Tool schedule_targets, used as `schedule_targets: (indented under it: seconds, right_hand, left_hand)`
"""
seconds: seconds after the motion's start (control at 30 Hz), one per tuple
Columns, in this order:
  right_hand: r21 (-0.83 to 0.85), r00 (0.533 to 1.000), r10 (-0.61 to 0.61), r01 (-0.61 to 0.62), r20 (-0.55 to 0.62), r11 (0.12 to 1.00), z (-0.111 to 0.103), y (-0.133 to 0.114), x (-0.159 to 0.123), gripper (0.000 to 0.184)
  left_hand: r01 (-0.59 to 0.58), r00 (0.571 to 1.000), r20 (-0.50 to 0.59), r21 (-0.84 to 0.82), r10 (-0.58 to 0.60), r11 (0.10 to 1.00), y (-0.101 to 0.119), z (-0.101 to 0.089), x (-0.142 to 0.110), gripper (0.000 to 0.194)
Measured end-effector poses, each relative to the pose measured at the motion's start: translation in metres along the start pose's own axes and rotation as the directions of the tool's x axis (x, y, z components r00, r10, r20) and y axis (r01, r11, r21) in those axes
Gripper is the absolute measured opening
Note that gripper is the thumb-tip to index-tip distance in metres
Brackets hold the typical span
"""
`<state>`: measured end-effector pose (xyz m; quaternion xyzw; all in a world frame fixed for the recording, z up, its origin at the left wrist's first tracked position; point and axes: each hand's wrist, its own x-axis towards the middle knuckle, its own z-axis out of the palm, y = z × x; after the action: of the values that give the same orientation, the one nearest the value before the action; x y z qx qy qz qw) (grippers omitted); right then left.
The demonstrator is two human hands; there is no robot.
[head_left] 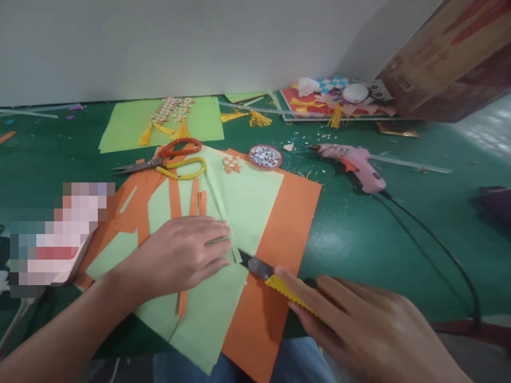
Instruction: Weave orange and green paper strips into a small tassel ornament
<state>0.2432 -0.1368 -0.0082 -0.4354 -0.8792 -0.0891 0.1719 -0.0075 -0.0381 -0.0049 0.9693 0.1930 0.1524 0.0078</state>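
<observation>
My right hand [355,314] grips a yellow utility knife [289,292], its dark blade [244,258] pointing up and left over the paper. Flat on the sheets lies my left hand [195,250], fingers stretched out, palm down. A narrow pale green paper strip [219,199] runs beneath its fingertips, near the blade tip. Under both are a pale green sheet [255,197] and an orange sheet [297,213], overlapping at a slant. Orange paper strips [175,199] lie around my left hand. Above it rest scissors [159,162] with one red and one yellow handle.
A pink glue gun [355,162] with a black cord lies at the right. Nearby are a small dish of googly eyes [265,157] and a woven paper piece [232,164]. Tasselled woven pieces [173,111] lie at the back. A blurred-out phone [64,244] is at the left.
</observation>
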Motion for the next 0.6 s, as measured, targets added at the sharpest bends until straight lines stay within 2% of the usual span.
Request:
schedule_targets:
  seconds: [0.3,0.6]
  right_hand:
    - [-0.02,0.999,0.017,-0.018,-0.034,1.0,0.006,0.002,0.008,0.037]
    - [0.014,0.999,0.04,-0.04,-0.008,0.999,0.012,0.004,0.006,0.038]
  left_hand:
    - [0.007,1.0,0.005,-0.008,-0.007,1.0,0.0,-0.002,0.001,0.022]
    - [-0.004,1.0,-0.023,0.003,0.005,1.0,-0.001,0.0,0.001,0.023]
